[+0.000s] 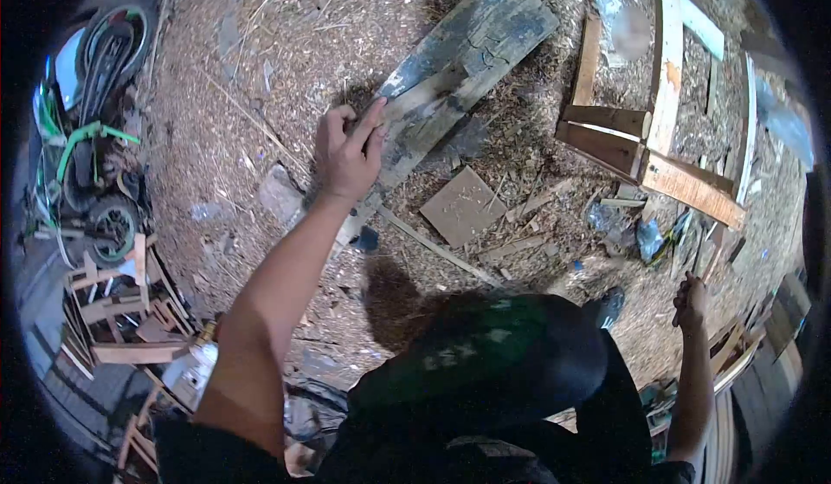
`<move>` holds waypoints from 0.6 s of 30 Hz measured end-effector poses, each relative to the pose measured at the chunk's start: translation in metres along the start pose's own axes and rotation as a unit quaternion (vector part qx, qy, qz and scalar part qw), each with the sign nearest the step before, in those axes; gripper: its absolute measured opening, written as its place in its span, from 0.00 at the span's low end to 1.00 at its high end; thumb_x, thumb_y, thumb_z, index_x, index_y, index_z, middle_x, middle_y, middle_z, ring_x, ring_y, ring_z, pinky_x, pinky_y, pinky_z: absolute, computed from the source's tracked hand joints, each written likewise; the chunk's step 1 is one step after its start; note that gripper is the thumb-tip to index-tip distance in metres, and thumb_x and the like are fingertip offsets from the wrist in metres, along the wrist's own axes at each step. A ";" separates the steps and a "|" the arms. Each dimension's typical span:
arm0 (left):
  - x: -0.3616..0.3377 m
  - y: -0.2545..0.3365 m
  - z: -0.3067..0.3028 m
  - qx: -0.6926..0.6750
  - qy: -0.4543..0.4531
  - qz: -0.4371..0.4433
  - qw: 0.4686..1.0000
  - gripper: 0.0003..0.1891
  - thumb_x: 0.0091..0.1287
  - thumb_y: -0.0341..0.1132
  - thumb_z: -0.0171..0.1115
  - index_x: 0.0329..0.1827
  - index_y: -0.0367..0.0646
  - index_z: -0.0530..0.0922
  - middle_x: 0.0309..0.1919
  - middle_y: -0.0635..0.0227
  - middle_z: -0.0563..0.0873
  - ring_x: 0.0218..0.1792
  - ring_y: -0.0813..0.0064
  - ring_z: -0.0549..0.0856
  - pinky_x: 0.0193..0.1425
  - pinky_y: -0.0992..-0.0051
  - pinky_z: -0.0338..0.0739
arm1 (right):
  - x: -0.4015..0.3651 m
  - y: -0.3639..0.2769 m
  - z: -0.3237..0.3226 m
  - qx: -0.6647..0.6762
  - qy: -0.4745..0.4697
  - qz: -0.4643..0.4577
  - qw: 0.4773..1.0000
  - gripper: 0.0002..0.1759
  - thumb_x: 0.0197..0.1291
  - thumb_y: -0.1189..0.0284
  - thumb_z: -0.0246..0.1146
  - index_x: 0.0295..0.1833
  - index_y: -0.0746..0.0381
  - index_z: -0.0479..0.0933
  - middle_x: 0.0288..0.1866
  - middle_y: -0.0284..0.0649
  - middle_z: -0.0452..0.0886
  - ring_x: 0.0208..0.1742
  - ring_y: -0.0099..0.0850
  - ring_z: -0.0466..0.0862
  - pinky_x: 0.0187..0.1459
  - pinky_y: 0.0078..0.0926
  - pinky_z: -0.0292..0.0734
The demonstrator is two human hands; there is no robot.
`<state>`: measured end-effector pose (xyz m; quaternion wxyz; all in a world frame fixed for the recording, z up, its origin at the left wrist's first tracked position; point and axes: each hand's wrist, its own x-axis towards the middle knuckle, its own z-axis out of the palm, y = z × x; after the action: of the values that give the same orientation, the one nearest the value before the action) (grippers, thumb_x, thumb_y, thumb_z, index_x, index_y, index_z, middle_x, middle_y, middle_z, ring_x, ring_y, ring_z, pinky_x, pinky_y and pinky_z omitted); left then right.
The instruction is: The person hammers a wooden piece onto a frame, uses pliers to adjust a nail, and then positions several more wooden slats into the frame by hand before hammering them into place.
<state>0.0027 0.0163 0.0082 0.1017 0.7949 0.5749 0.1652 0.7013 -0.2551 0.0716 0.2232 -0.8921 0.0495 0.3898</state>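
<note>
My left hand (351, 151) rests at the near end of a thick weathered wooden block (467, 68), its fingers bent over the edge. Whether anything small is between those fingers is hidden. On the right, my right hand (690, 302) is wrapped round a thin wooden handle (713, 259) that points up and away. The far end of this handle lies close to a nailed wooden frame (692, 188), and its tip is hard to make out. A square brown board (463, 207) lies on the ground just below the block.
A green and black bicycle (86, 138) stands at the left edge. Below it is a pile of wood scraps (130, 311). Stacked planks (770, 345) lie at the lower right. Wood chips, sticks and plastic bits cover the ground.
</note>
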 end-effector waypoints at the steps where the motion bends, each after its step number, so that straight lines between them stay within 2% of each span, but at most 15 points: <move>1: 0.002 -0.001 0.001 -0.006 -0.002 -0.006 1.000 0.25 0.65 0.31 0.70 0.66 0.60 0.83 0.46 0.59 0.76 0.47 0.58 0.77 0.51 0.62 0.75 | -0.013 0.001 0.007 0.015 -0.025 -0.002 1.000 0.08 0.74 0.68 0.53 0.50 0.58 0.75 0.24 0.26 0.66 0.17 0.19 0.63 0.17 0.21 0.60; 2: 0.002 -0.002 0.002 -0.012 -0.002 -0.014 1.000 0.25 0.66 0.31 0.69 0.67 0.59 0.83 0.46 0.59 0.76 0.47 0.58 0.77 0.51 0.62 0.75 | -0.025 0.003 0.018 0.018 -0.023 0.007 1.000 0.08 0.74 0.68 0.53 0.50 0.58 0.75 0.24 0.26 0.66 0.17 0.19 0.63 0.17 0.21 0.60; 3: 0.002 -0.005 0.004 -0.005 0.000 -0.006 1.000 0.25 0.66 0.31 0.69 0.68 0.59 0.83 0.46 0.58 0.75 0.47 0.58 0.77 0.51 0.61 0.75 | -0.035 0.000 0.033 0.032 0.000 -0.002 0.999 0.05 0.74 0.68 0.56 0.42 0.56 0.72 0.22 0.27 0.65 0.15 0.20 0.63 0.15 0.22 0.58; 4: 0.002 -0.007 0.007 -0.007 -0.003 -0.001 1.000 0.25 0.66 0.31 0.69 0.68 0.59 0.83 0.46 0.58 0.75 0.47 0.58 0.77 0.51 0.61 0.75 | -0.046 -0.005 0.047 0.045 0.024 -0.011 0.999 0.11 0.73 0.69 0.59 0.34 0.54 0.68 0.19 0.27 0.64 0.13 0.20 0.63 0.13 0.23 0.56; 5: -0.001 -0.009 0.008 -0.009 -0.012 -0.008 1.000 0.26 0.65 0.31 0.69 0.68 0.58 0.82 0.47 0.58 0.75 0.48 0.58 0.76 0.52 0.60 0.75 | -0.054 -0.009 0.062 0.046 0.045 -0.014 0.998 0.13 0.72 0.67 0.60 0.32 0.56 0.69 0.18 0.28 0.65 0.12 0.21 0.63 0.13 0.25 0.56; 6: -0.001 -0.010 0.008 -0.008 -0.019 -0.014 1.000 0.26 0.65 0.31 0.70 0.68 0.58 0.82 0.47 0.58 0.75 0.48 0.58 0.76 0.53 0.60 0.75 | -0.049 -0.007 0.069 0.050 0.046 -0.008 0.998 0.13 0.72 0.67 0.60 0.32 0.56 0.69 0.18 0.28 0.65 0.12 0.21 0.63 0.13 0.25 0.56; 7: 0.000 -0.008 0.008 0.008 -0.012 -0.015 1.000 0.22 0.65 0.36 0.70 0.65 0.59 0.85 0.46 0.60 0.75 0.48 0.56 0.77 0.54 0.56 0.73 | -0.040 -0.001 0.075 0.038 0.069 -0.006 0.997 0.15 0.71 0.65 0.61 0.30 0.55 0.69 0.17 0.29 0.65 0.11 0.22 0.63 0.13 0.26 0.57; 8: 0.002 -0.008 0.009 0.008 -0.016 -0.004 1.000 0.22 0.65 0.36 0.70 0.65 0.59 0.85 0.46 0.60 0.75 0.48 0.56 0.77 0.54 0.56 0.73 | -0.031 0.007 0.077 0.027 0.094 -0.004 0.995 0.16 0.70 0.64 0.62 0.28 0.55 0.70 0.16 0.29 0.65 0.11 0.23 0.63 0.13 0.26 0.57; 11: 0.002 -0.005 0.008 0.026 -0.003 0.003 1.000 0.26 0.66 0.33 0.68 0.69 0.59 0.82 0.46 0.58 0.74 0.48 0.56 0.75 0.56 0.57 0.71 | 0.006 0.023 0.064 0.048 0.083 0.041 0.995 0.17 0.67 0.62 0.64 0.26 0.54 0.70 0.15 0.28 0.64 0.10 0.24 0.63 0.14 0.26 0.57; 12: 0.001 -0.006 0.007 0.027 -0.006 0.015 1.000 0.26 0.66 0.33 0.68 0.69 0.59 0.82 0.46 0.58 0.74 0.48 0.56 0.75 0.56 0.57 0.71 | -0.001 0.017 0.068 0.013 0.110 0.022 0.994 0.16 0.67 0.63 0.64 0.27 0.54 0.71 0.15 0.29 0.65 0.10 0.24 0.63 0.13 0.26 0.57; 13: 0.002 -0.007 0.008 0.029 -0.004 0.009 1.000 0.25 0.65 0.34 0.69 0.68 0.59 0.82 0.47 0.58 0.74 0.49 0.56 0.75 0.56 0.57 0.71 | -0.001 0.014 0.063 0.004 0.097 0.013 0.995 0.12 0.69 0.63 0.62 0.32 0.54 0.72 0.17 0.26 0.66 0.10 0.20 0.61 0.12 0.21 0.57; 14: 0.002 -0.008 0.011 0.028 -0.003 0.005 1.000 0.25 0.65 0.35 0.69 0.67 0.60 0.83 0.47 0.59 0.74 0.50 0.56 0.75 0.57 0.56 0.70 | -0.003 0.009 0.053 -0.047 0.107 0.031 0.993 0.08 0.69 0.63 0.60 0.40 0.54 0.77 0.18 0.25 0.66 0.11 0.19 0.61 0.12 0.21 0.56; 15: 0.000 -0.008 0.013 0.024 -0.006 0.021 0.999 0.25 0.65 0.35 0.69 0.67 0.60 0.83 0.47 0.59 0.74 0.50 0.56 0.75 0.57 0.56 0.70 | 0.005 0.023 0.022 -0.014 0.021 0.019 1.000 0.10 0.69 0.62 0.60 0.48 0.54 0.80 0.19 0.25 0.66 0.12 0.18 0.61 0.12 0.20 0.57; 16: -0.002 -0.009 0.014 0.015 -0.007 0.015 1.000 0.25 0.65 0.35 0.69 0.67 0.60 0.83 0.46 0.59 0.74 0.49 0.56 0.75 0.56 0.56 0.71 | 0.004 0.036 0.004 -0.044 0.057 0.011 0.997 0.13 0.69 0.61 0.60 0.53 0.55 0.79 0.20 0.25 0.66 0.13 0.18 0.62 0.12 0.20 0.57; 18: 0.002 -0.012 0.017 -0.001 -0.003 0.028 1.000 0.25 0.65 0.35 0.70 0.68 0.60 0.82 0.46 0.59 0.74 0.49 0.56 0.75 0.55 0.56 0.71 | -0.051 0.032 -0.017 -0.099 0.065 0.034 0.992 0.14 0.69 0.59 0.61 0.54 0.55 0.78 0.21 0.24 0.66 0.13 0.17 0.62 0.13 0.19 0.56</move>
<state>-0.0010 0.0229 -0.0113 0.0999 0.8110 0.5519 0.1664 0.6688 -0.2959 0.1070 0.1161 -0.9311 0.0556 0.3413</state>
